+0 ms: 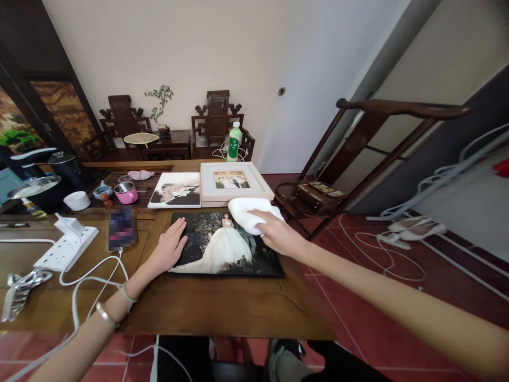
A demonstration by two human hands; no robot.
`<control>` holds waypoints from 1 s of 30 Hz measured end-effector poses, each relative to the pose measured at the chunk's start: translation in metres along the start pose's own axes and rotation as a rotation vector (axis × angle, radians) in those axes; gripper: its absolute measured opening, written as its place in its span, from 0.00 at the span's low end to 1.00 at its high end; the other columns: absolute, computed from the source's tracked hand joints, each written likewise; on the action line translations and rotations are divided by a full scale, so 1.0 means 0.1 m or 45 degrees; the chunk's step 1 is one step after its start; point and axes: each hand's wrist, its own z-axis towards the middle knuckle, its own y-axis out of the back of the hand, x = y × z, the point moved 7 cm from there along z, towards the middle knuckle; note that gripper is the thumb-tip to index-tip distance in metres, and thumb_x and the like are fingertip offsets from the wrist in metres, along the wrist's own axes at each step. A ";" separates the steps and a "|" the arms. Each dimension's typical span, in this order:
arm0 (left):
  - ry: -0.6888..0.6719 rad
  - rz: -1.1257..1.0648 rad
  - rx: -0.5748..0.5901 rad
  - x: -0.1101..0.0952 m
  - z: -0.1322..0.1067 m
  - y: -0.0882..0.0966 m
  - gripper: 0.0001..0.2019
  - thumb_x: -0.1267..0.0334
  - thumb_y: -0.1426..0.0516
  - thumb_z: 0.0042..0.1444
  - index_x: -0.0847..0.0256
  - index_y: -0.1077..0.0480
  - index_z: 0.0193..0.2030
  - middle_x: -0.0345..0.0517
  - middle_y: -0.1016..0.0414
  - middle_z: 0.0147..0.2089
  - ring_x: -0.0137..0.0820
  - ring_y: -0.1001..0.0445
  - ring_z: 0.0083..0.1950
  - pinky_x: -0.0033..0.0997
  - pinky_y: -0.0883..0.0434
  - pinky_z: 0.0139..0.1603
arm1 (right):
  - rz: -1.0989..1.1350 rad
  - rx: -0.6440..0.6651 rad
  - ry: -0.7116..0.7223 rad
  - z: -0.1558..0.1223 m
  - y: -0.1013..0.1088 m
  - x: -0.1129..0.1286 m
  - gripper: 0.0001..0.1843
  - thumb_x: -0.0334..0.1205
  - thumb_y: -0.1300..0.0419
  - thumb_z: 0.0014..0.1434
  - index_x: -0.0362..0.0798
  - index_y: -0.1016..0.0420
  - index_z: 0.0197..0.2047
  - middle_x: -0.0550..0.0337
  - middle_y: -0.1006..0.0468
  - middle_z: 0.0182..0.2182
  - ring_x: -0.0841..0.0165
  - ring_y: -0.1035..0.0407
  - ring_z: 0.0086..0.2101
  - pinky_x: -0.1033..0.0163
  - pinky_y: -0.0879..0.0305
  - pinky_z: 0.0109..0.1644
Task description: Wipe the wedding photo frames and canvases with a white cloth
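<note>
A dark wedding photo panel [230,249] lies flat on the wooden table, showing a figure in a wide white gown. My left hand [172,245] rests with fingers stretched out on the panel's left edge. At the upper right corner of the panel, my right hand [274,232] is closed on a folded white cloth [254,212], which covers that corner. Just beyond the panel lie a white-edged photo print [177,190] and a pale framed photo [234,183], side by side.
On the table's left are a white power strip [67,246], a phone [121,228] on a cable, a pink cup [126,192] and a clear claw clip [24,289]. A green bottle [234,142] stands behind the frame. A wooden chair [358,154] is on the right.
</note>
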 end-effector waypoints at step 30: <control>-0.035 0.034 -0.114 0.07 -0.04 0.02 0.22 0.61 0.59 0.65 0.61 0.41 0.64 0.54 0.44 0.69 0.39 0.47 0.70 0.52 0.45 0.67 | 0.056 0.244 0.079 0.32 -0.22 0.12 0.24 0.17 0.48 0.43 0.44 0.24 0.42 0.43 0.36 0.61 0.50 0.49 0.63 0.41 0.43 0.60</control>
